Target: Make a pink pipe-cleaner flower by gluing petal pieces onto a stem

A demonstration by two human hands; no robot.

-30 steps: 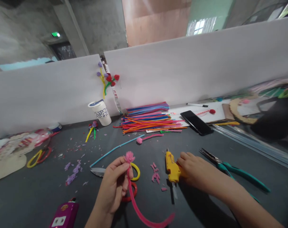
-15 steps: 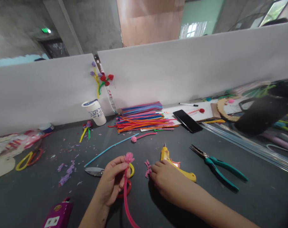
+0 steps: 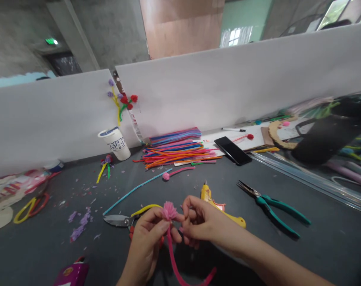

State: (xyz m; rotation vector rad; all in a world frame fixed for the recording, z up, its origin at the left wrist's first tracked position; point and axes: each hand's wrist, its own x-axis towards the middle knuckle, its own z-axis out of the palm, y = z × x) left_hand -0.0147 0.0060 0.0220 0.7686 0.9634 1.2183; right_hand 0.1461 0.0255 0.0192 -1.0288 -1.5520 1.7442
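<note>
Between the thumb and fingers of my left hand (image 3: 152, 234) is a pink pipe-cleaner flower (image 3: 169, 210), its fluffy head upright. Its long pink stem (image 3: 173, 258) hangs below and curls to the right. Close beside it, my right hand (image 3: 201, 220) is pinched, with a small pink pipe-cleaner piece (image 3: 181, 229) showing at the fingertips. Scissors (image 3: 119, 221) with yellow and red handles lie partly hidden under my left hand. A yellow glue gun (image 3: 208, 194) rests behind my right hand, which covers part of it.
Green-handled pliers (image 3: 275, 208) and a black phone (image 3: 232, 151) lie to the right. Bundled pipe cleaners (image 3: 177, 151) are at the back, near a paper cup (image 3: 115, 143). Purple scraps (image 3: 81, 224) and a purple box (image 3: 72, 274) are at left. A black kettle-like vessel (image 3: 326, 135) stands far right.
My right hand has lifted from the small pink pieces on the table and moved left to the flower. My left hand has shifted slightly right and lower with the flower.
</note>
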